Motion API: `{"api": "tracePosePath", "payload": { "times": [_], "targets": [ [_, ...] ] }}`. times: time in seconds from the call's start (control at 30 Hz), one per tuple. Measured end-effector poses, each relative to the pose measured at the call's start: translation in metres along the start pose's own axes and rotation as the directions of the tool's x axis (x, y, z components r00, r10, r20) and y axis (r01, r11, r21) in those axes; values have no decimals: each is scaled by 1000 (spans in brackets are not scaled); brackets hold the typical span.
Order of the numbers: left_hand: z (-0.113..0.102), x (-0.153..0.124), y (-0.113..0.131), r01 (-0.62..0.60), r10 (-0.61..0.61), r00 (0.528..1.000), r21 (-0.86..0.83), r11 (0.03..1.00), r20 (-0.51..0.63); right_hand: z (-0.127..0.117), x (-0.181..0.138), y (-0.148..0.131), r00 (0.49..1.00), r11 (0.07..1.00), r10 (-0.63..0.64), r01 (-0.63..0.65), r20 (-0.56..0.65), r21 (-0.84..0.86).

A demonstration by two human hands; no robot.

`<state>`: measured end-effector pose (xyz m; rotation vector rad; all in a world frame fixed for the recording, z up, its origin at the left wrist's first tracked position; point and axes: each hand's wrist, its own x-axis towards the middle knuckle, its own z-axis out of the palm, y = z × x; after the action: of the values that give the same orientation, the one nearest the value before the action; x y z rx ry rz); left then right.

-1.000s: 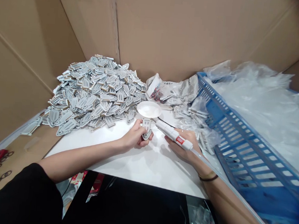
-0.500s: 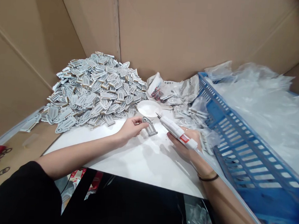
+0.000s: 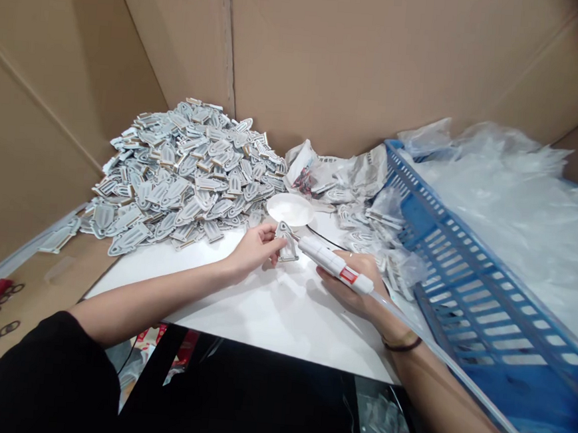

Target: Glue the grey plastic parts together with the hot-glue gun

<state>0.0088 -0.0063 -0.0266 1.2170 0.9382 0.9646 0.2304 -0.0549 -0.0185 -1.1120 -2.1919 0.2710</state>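
White dish (image 3: 290, 207) on the desk (image 3: 261, 318). I see the person's left hand (image 3: 252, 250) pinching a small grey part (image 3: 287, 248), tilted, just on the near side of the dish. Right hand (image 3: 358, 285) wrapped round a white tool (image 3: 330, 258), nearer and right of the dish; its tip at the part, contact I cannot confirm. Heap of similar parts (image 3: 186, 182) left of the dish; blue basket (image 3: 472, 241) to its right.

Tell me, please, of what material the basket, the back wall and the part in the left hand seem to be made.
Basket: likely plastic, semi-gloss blue; moulded-looking slots.
Back wall: probably cardboard, matt brown, with a vertical seam.
Part: grey, smooth-looking, maybe plastic or metal; too small to tell.
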Motion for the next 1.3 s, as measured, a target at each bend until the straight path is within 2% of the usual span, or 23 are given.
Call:
{"api": "tracePosePath", "payload": {
  "times": [0.1,0.3,0.67,0.83,1.03,1.17,1.3],
  "targets": [
    [-1,1,0,-7,7,1000,0,1000,3,0,0,-2,999,999,46,-46,20,-17],
    [-2,1,0,-14,14,1000,-8,1000,28,1,-1,0,1000,1000,15,-15,26,-11],
    [-1,1,0,-2,3,999,-23,1000,48,1,-2,3,997,996,64,-61,49,-66],
    [-1,1,-1,4,-3,999,-33,999,45,0,-1,3,997,995,38,-31,70,-92],
    [0,-1,1,24,-23,999,-44,999,29,2,-3,6,997,994,67,-63,37,-91],
    [3,-3,6,67,-64,998,-117,991,28,1,-2,5,999,998,32,-30,35,-51],
    [3,-3,8,113,-102,993,-212,971,64,-2,0,3,999,998,51,-51,8,-42]
  ]
}}
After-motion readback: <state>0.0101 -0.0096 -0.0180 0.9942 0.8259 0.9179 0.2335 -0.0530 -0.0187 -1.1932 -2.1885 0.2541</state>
